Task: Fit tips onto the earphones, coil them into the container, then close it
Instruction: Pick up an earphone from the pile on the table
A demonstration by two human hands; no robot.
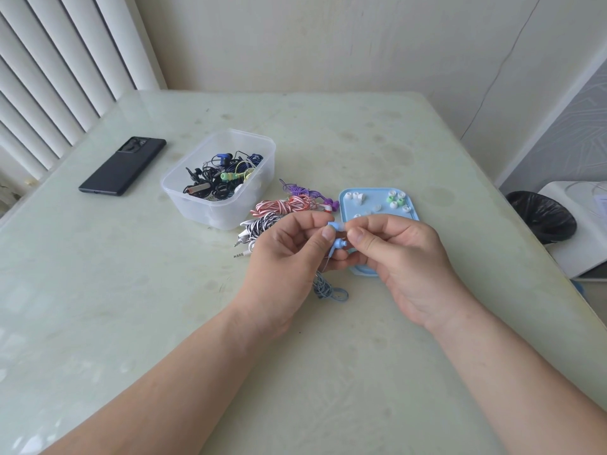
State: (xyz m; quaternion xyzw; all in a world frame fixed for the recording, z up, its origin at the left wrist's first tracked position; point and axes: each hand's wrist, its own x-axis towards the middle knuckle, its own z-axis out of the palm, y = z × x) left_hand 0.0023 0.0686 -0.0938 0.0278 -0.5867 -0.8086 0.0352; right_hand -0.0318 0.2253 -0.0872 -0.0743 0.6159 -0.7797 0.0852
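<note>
A blue earbud [332, 225] is pinched by the left hand [289, 254].
A white tip [343, 226] is pinched against it by the right hand [394, 254].

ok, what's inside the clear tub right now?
The clear plastic container holds a tangle of earphones, mostly black, some blue, green and yellow. Whatever lies under the tangle is covered.

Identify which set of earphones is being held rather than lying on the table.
The light blue set, pinched between the left hand and right hand. The purple set, red-and-white set and black-and-white set lie coiled on the table.
</note>
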